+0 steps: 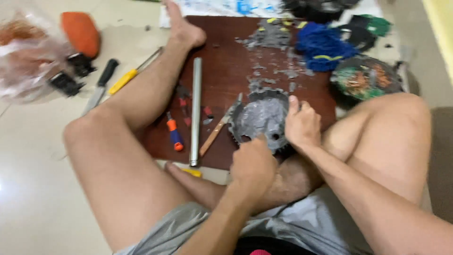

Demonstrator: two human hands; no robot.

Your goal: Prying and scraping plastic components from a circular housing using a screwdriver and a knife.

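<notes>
Hands both on grey round part (262, 118): left hand (252, 165) grip closed at its near edge, right hand (302, 125) clamps the rim. Keep it braced vs. wooden board (226, 71), w/ fingers off the teeth.

The round part (262, 118) looks like dull grey metal, rough with crusted residue — matt all over. Under it, the dark brown board (226, 56) seems smooth wood, littered with grey flakes (269, 35). The long tube (195, 111) is bright, polished metal. Glossy pale floor tiles (33, 189) — smooth throughout.
</notes>
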